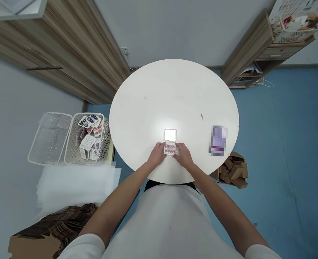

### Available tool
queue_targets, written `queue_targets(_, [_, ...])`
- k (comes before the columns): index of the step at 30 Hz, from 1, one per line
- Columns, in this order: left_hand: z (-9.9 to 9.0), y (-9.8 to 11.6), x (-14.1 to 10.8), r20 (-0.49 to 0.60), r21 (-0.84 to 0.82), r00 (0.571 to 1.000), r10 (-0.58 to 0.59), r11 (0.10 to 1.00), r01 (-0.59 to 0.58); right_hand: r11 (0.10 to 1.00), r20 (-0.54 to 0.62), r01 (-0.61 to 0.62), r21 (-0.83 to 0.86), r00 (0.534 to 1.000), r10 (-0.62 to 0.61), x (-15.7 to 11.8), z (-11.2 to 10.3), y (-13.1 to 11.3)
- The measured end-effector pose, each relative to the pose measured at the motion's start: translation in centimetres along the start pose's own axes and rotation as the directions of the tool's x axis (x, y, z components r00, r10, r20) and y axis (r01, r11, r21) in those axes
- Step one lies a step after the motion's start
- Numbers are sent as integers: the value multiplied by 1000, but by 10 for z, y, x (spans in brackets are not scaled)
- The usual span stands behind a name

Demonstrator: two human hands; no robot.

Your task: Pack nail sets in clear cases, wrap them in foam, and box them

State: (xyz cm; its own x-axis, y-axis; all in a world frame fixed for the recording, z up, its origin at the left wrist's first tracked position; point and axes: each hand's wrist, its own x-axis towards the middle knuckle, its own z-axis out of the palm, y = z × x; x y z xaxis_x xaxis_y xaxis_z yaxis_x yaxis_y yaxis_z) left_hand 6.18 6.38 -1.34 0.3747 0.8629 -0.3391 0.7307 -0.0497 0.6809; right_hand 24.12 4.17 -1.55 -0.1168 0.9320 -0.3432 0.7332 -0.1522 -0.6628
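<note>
Round white table (175,93) filling my view. Left hand (157,155) and right hand (184,155) both pinching open clear nail case (170,144) by sides, I'm seeing lid (170,135) standing up.

Single head-mounted view, aimed forward and steeply down, wide-angle with curved edges. The left hand (157,155) and right hand (184,156) sit just below frame centre, at arm's length from the lens. The round table (175,93) extends beyond them.

Case (170,148) on table (175,93), between hands (171,155)
</note>
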Motion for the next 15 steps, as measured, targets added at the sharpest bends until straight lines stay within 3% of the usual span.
queue_targets(9, [0, 4, -3, 6, 19, 1000, -14, 1000, 14, 1000, 3, -18, -17, 1000, 18, -1, 1, 0])
queue_targets(15, [0, 2, -5, 2, -109, 998, -67, 992, 67, 996, 1, -39, 77, 999, 39, -6, 1, 0])
